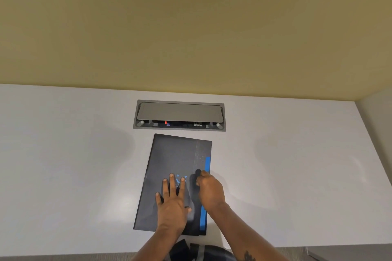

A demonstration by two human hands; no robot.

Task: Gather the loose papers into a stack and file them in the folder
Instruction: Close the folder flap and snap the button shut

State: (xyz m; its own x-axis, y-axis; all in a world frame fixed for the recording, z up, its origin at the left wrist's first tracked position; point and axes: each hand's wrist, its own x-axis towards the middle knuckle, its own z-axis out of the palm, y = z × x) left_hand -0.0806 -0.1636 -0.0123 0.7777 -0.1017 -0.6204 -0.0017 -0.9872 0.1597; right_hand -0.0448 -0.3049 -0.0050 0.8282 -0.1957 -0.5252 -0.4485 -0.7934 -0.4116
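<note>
A dark folder (176, 154) with a small blue logo and a blue strip along its right edge lies closed on the white desk (74, 165), tilted slightly. My left hand (171, 199) lies flat on its cover with fingers spread. My right hand (209, 189) sits at the folder's right side, fingers curled around a small dark tab or clasp (198, 172) near the blue strip. No loose papers show outside the folder.
A grey recessed cable box (180, 112) with a hinged lid is set into the desk just behind the folder. A yellow wall rises behind the desk. Dark clothing (191, 250) shows at the desk's near edge.
</note>
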